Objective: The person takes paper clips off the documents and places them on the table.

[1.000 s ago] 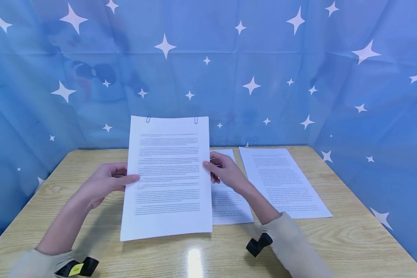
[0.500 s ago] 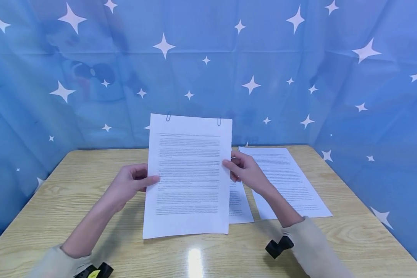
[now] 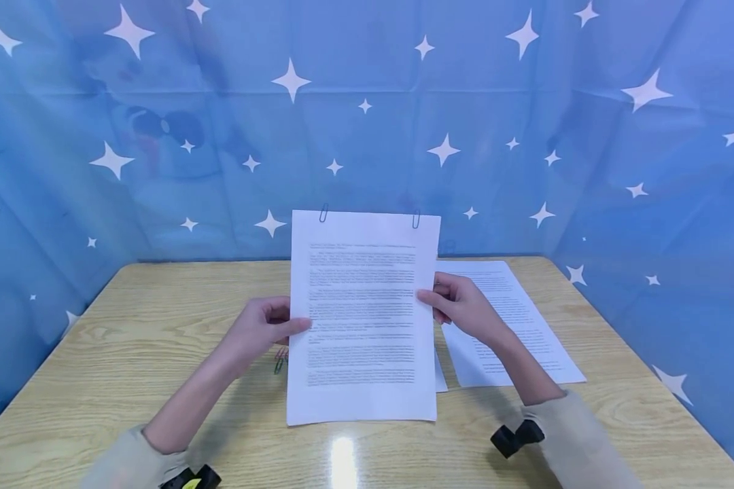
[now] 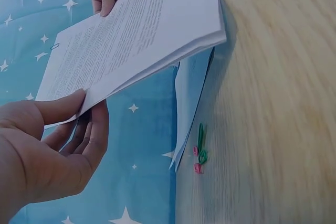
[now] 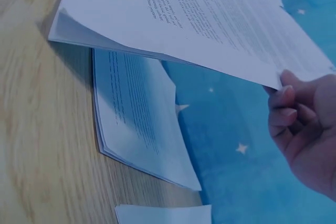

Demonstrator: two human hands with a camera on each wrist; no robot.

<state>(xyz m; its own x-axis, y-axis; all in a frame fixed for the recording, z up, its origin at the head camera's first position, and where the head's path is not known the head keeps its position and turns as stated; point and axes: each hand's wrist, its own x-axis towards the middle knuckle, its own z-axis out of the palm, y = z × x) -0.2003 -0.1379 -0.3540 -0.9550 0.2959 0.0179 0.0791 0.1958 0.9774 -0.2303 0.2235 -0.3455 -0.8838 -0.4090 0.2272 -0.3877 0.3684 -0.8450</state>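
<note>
Before a blue, star-printed curtain (image 3: 355, 41), a wooden table (image 3: 159, 319) bears paperwork that appears partly finished. A sheaf of printed sheets (image 3: 363, 305) is held up at centre. To its right, a printed stack (image 3: 522, 326) lies flat, showing no clip; between them, a mostly hidden stack (image 3: 439, 382) shows only a sliver in the head view, too little there to judge. The left hand (image 3: 264, 326) pinches the sheaf's left edge, the right hand (image 3: 465, 305) its right, thumbs in front. Two dark paper clips (image 3: 323, 213) already sit along its far edge; loose pink and green clips (image 4: 202, 157) lie unused at left. Compared with half a second earlier, sheaf and hands are farther right, exposing those loose clips.
</note>
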